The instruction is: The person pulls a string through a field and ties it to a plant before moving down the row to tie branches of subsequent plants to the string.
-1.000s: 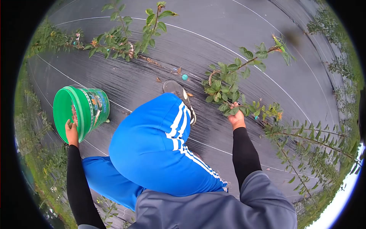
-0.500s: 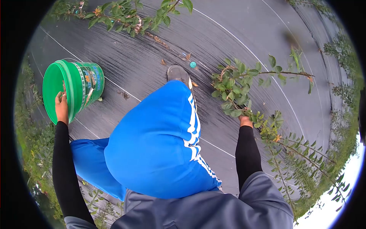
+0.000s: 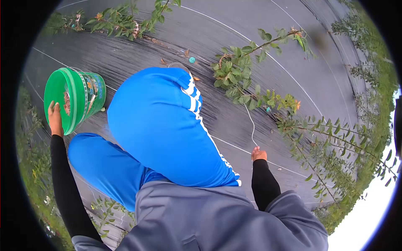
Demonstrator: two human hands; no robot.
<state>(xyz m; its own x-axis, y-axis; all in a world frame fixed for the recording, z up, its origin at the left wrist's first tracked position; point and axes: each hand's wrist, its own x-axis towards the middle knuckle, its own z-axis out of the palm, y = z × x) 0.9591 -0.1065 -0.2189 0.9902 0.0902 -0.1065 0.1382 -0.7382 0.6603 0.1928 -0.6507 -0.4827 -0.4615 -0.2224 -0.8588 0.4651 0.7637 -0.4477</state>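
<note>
A green plastic bucket with a printed label lies tilted at the left, its mouth facing left. Pinkish-brown material shows inside it. My left hand is at the near part of the rim, fingers hooked over the edge. On the right, my right hand pinches the end of a thin white string. The string runs in a loose curve up to a leafy shrub, where its far end disappears among the leaves.
Black ground cover with white lines spreads beneath me. Another leafy branch lies at the top left, and long branches reach in from the right. A small teal disc rests near my shoe. My bent knees in blue trousers fill the middle.
My right hand has drawn back from the shrub toward me, and the white string now stretches between them. My left hand stays at the bucket. The view has shifted, exposing the bucket's contents.
</note>
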